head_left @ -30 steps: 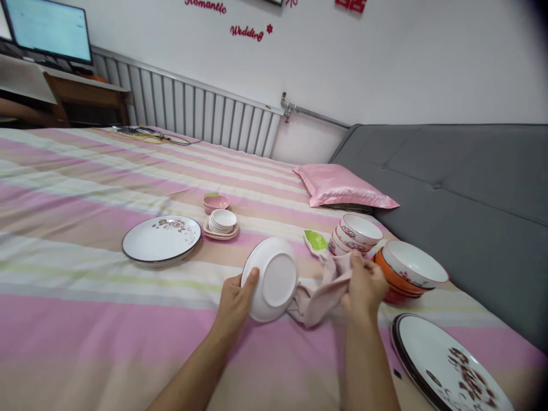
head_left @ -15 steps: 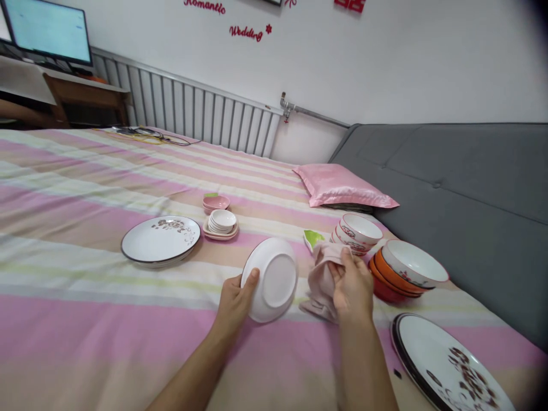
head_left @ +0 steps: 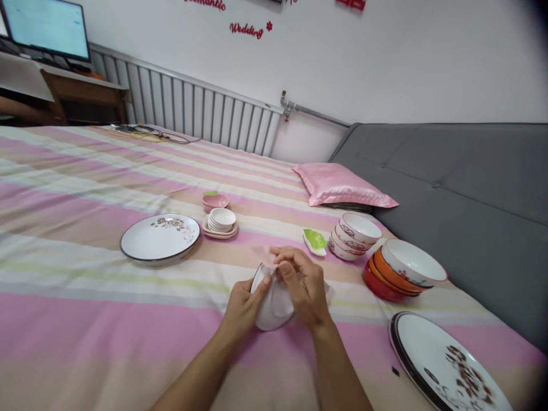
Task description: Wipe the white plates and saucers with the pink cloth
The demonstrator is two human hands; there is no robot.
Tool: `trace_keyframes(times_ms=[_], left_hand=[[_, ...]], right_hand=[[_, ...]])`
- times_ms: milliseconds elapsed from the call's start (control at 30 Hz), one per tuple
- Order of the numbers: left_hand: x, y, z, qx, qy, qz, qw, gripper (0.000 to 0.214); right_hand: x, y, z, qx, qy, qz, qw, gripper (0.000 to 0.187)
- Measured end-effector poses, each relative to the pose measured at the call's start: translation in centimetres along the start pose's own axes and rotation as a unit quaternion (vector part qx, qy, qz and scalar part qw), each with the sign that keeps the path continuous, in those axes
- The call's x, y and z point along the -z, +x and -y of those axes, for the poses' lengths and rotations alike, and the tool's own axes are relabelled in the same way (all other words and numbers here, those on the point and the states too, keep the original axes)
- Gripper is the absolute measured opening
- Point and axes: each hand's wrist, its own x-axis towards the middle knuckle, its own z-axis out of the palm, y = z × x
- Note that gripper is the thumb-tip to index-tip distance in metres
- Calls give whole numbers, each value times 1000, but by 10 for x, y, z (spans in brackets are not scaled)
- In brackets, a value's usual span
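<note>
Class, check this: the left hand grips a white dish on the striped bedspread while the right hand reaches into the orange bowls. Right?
Not quite. In the head view the left hand grips the white dish on the striped bedspread, but the right hand presses a cloth on that dish, well apart from the orange bowls.

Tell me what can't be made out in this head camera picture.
Head view:
White dish: mostly hidden by the left hand and right hand.
Pink cloth: mostly hidden beneath the right hand.
Patterned plate: cut by bottom edge.
Monitor: cut by top edge; text too small.
</note>
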Motion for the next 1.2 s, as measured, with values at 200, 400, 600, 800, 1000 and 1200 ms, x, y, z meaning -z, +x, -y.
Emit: trace_keyframes(times_ms=[200, 400, 600, 800, 1000, 1200], left_hand=[[1, 0, -2, -23, 18, 39, 999, 47], [0, -2, -3, -46, 52, 79, 994, 48], [-1, -6, -4, -10, 37, 90, 995, 48], [0, -4, -2, 15, 17, 45, 999, 53], [2, -2, -3, 70, -80, -14, 994, 53], [9, 1, -2, 79, -134, -52, 986, 55]], right_hand=[[4, 4, -5, 119, -201, -58, 971, 19], [3, 4, -7, 106, -286, 23, 952, 18], [16, 6, -16, 30, -273, -29, 961, 32], [23, 8, -31, -91, -176, -93, 976, 41], [16, 7, -46, -199, -86, -161, 963, 43], [6, 7, -63, -233, -6, -199, 952, 40]])
